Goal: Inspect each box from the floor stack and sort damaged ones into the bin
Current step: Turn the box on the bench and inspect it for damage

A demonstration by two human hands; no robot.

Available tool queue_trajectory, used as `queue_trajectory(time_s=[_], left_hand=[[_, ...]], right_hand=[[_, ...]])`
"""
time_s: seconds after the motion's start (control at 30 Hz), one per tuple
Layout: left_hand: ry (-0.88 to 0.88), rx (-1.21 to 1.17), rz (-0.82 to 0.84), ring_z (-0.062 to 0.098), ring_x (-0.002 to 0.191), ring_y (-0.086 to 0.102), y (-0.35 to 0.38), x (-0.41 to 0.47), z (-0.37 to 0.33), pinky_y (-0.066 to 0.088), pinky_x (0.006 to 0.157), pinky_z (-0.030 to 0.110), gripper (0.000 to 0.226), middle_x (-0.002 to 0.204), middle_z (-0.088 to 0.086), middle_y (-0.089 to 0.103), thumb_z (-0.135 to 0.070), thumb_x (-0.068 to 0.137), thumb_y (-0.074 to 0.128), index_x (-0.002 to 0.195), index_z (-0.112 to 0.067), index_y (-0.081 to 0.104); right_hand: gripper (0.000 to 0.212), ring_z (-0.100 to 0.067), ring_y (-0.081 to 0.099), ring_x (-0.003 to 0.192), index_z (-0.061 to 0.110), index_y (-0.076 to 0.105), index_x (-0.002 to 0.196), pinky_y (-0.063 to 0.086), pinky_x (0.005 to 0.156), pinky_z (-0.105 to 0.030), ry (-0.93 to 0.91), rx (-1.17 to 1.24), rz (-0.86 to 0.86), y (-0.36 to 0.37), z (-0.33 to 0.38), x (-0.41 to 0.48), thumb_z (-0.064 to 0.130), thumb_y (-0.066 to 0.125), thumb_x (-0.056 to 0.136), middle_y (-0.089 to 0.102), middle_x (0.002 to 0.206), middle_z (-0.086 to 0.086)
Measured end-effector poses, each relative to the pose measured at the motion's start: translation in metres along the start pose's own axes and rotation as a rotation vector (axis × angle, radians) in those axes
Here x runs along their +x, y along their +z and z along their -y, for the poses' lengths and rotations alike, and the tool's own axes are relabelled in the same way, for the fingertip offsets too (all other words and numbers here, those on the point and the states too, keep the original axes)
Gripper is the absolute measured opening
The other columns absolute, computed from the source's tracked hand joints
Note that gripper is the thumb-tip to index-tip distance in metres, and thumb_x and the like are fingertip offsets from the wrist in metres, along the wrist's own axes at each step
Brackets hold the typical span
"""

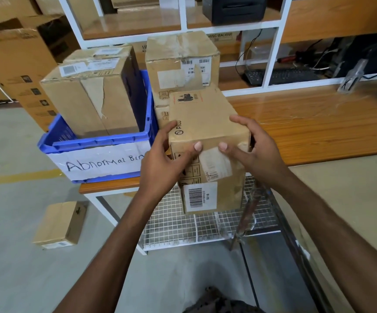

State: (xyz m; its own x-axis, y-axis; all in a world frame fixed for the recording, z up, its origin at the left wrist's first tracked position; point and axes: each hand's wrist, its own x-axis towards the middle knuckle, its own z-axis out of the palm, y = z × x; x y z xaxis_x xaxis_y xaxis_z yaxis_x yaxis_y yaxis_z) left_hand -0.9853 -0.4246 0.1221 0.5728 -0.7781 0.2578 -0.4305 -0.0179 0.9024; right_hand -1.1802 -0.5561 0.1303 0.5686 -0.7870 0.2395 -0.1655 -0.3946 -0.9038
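Head view: left hand [164, 159] and right hand [256, 152] grip the brown box [205, 118] at the table [307, 136] front edge, just beside the blue bin [97, 142]; open tabletop lies to the right. Its label seems wrinkled.

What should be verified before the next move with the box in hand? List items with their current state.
1. Grip: left hand and right hand both hold the held box: ok.
2. Held box undamaged: top looks intact, front label wrinkled, other faces hidden: cannot tell.
3. Room in the blue bin: a torn-tape box fills most of it: not ok.
4. Bare table space to the right: ok.
5. Floor finished: one floor box lies there: not ok.
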Motion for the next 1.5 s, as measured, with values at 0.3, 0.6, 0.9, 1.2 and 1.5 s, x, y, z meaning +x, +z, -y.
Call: queue_trajectory(time_s=[0.3,0.6,0.9,1.2,1.5], left_hand=[[0.011,0.216,-0.196,0.001,0.091,0.07,-0.003,0.02,-0.057,0.058,0.078,0.036,0.068,0.098,-0.017,0.074,-0.081,0.078,0.071,0.133,-0.048,0.048],[-0.014,-0.327,0.055,0.011,0.131,0.063,-0.005,0.027,-0.039,0.053,0.111,0.043,0.069,0.142,-0.004,0.067,-0.017,0.094,0.077,0.156,-0.017,0.046],[0.016,-0.274,0.044,0.004,0.132,0.06,0.011,0.029,-0.032,0.053,0.111,0.041,0.079,0.148,-0.016,0.061,-0.032,0.099,0.074,0.164,-0.039,0.029],[-0.085,-0.191,0.244,-0.003,0.128,0.06,0.007,0.019,-0.012,0.054,0.108,0.032,0.091,0.146,-0.025,0.057,-0.043,0.091,0.08,0.161,-0.045,0.022],[-0.097,-0.234,-0.028,0.015,0.12,0.07,-0.002,0.038,-0.035,0.057,0.102,0.049,0.084,0.135,-0.006,0.07,-0.069,0.073,0.083,0.142,-0.046,0.041]], right_hand=[[0.069,0.005,0.067,0.092,0.037,0.044,0.141,0.058,0.087,-0.035,0.01,-0.104,-0.296,0.0,0.05,0.021,0.063,0.077,0.085,0.068,0.098,0.023],[0.075,0.002,0.064,0.119,0.039,0.043,0.155,0.059,0.1,-0.041,-0.013,0.079,-0.114,-0.017,0.039,0.025,0.034,0.081,0.091,0.064,0.136,0.021],[0.078,0.026,0.059,0.098,0.041,0.039,0.155,0.054,0.084,-0.019,-0.007,-0.031,-0.142,-0.01,0.035,0.042,0.043,0.081,0.089,0.059,0.108,0.045],[0.09,-0.009,0.069,0.115,0.05,0.024,0.156,0.057,0.1,-0.05,0.071,0.038,-0.047,0.0,0.009,0.021,0.054,0.078,0.085,0.067,0.131,0.02],[0.09,-0.002,0.062,0.114,0.035,0.032,0.156,0.055,0.097,-0.033,0.094,0.153,0.008,-0.015,0.046,0.042,0.03,0.087,0.084,0.058,0.129,0.021]])
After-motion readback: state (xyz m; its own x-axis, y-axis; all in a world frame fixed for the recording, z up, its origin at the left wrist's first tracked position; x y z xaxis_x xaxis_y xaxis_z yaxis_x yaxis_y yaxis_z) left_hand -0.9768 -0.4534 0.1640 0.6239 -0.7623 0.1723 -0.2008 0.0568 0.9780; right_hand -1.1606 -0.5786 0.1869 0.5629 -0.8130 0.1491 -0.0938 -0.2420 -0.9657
